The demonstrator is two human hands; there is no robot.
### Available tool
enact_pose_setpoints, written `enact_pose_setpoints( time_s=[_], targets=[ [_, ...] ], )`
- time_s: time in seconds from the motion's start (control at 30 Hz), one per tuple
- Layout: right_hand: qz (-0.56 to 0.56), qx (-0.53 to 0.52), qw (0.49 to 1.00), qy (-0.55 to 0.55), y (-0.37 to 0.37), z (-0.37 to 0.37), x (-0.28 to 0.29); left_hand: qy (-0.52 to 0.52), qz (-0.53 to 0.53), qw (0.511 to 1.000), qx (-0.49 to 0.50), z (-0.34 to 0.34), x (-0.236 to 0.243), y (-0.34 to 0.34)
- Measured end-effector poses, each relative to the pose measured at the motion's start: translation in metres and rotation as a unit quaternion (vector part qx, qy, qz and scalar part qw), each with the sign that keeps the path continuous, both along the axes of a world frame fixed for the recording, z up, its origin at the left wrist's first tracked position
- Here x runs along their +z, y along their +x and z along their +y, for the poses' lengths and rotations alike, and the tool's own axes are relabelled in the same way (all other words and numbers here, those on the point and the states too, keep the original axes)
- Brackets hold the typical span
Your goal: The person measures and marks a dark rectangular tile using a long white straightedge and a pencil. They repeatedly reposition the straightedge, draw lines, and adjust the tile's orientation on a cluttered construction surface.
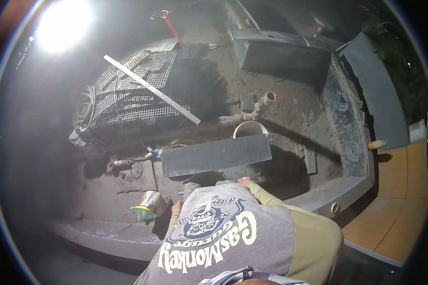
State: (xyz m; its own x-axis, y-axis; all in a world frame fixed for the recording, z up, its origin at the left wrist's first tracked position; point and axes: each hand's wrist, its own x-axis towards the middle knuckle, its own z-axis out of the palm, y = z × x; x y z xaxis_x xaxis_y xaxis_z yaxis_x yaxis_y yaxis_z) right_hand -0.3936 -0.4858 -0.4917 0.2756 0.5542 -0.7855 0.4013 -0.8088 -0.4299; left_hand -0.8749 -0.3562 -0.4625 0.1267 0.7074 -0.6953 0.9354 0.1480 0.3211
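Observation:
My right hand [244, 181] is just below the near edge of a dark grey rectangular slab [216, 156], beside my bent knee. Too little of its fingers shows to say what, if anything, they hold. My left hand [177, 206] is low by my other leg, its fingers partly hidden. Left of it stands a pale crumpled sack [152, 204] with a yellow and green edge. The slab lies across the tops of round containers, and the white rim of a bucket [250, 128] rises behind its right end.
A capped orange pipe [269, 97] sticks up from the dirt beyond the slab. Mesh panels [147, 90] lie at the far left under a long pale bar [152, 89]. A low wall [349, 190] curves along the right, with orange tiles [390, 209] outside it. A bright lamp glares far left.

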Motion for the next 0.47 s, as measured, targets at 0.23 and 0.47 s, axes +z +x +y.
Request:
enact_pose_setpoints(
  time_s=[0.23, 0.47],
  targets=[
    [-0.033, 0.119, 0.992, 0.023, 0.002, 0.027, 0.006, -0.032, -0.009, 0.998, 0.056, 0.019, 0.011, -0.008],
    [-0.015, -0.073, 0.997, -0.023, 0.016, -0.030, -0.030, -0.007, 0.024, 0.855, -0.518, 0.071, 0.184, 0.072]
  ],
)
